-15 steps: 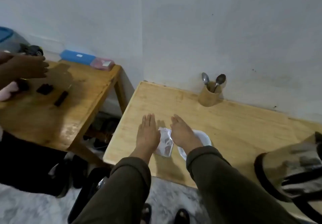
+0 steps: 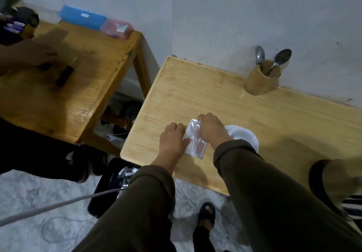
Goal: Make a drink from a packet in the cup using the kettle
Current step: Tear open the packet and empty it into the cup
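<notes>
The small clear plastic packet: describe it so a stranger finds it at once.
On the pale wooden table against the wall, look at its near left corner. The small clear plastic packet lies flat between both hands, left of the white cup; it alone is crinkled and see-through.

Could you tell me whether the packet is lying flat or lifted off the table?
Flat: the packet lies on the table, both hands gripping its edges.

Left hand (image 2: 172,140): curled from flat, pinching packet (image 2: 195,141) near-left edge.
Right hand (image 2: 210,127): curled from flat, gripping packet far corner.
</notes>
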Demonstrator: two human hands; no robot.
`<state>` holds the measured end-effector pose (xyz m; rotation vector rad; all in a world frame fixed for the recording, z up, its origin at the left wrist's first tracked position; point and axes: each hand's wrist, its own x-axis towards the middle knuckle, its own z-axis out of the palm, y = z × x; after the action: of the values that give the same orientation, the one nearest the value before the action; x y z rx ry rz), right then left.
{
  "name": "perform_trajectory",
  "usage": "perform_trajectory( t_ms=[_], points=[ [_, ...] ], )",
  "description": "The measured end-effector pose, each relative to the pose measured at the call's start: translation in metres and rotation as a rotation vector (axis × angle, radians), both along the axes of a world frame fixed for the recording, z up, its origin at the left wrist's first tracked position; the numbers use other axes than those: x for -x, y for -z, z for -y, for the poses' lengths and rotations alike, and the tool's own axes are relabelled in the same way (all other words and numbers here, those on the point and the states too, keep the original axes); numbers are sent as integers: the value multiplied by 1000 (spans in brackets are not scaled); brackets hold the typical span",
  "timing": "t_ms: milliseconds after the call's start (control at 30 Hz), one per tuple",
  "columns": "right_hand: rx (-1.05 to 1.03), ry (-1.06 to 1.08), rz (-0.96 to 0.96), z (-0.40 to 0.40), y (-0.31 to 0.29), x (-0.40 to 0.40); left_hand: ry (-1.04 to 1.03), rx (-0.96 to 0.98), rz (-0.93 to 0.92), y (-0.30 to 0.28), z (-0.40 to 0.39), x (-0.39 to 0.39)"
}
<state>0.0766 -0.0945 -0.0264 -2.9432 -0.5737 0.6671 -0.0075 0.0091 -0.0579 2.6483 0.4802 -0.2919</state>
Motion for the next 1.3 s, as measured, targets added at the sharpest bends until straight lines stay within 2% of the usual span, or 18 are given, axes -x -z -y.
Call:
perform_trajectory(
  t_ms=[200, 367, 533, 633, 867, 967, 1100, 1300],
  points=[
    [-50, 77, 17, -7, -7, -6, -31, 58, 30, 0, 0, -2],
    [-185, 97, -70, -12, -34, -13, -110, 189, 47, -14, -4, -11],
    [-291, 113, -29, -7, -73, -18, -163, 495, 226, -46, -10, -21],
    [-349, 118, 34, 0, -103, -17, -110, 581, 356, -69, -13, -26],
    [-405, 150, 158, 25, -174, -4, -23, 809, 477, -132, 1, -39],
    [-451, 232, 185, 36, -192, 5, 16, 841, 472, -153, 12, -42],
    [-612, 312, 183, 53, -205, 18, 88, 796, 463, -170, 26, -44],
    [-664, 404, 219, 75, -208, 28, 156, 772, 423, -178, 52, -39]
  ],
)
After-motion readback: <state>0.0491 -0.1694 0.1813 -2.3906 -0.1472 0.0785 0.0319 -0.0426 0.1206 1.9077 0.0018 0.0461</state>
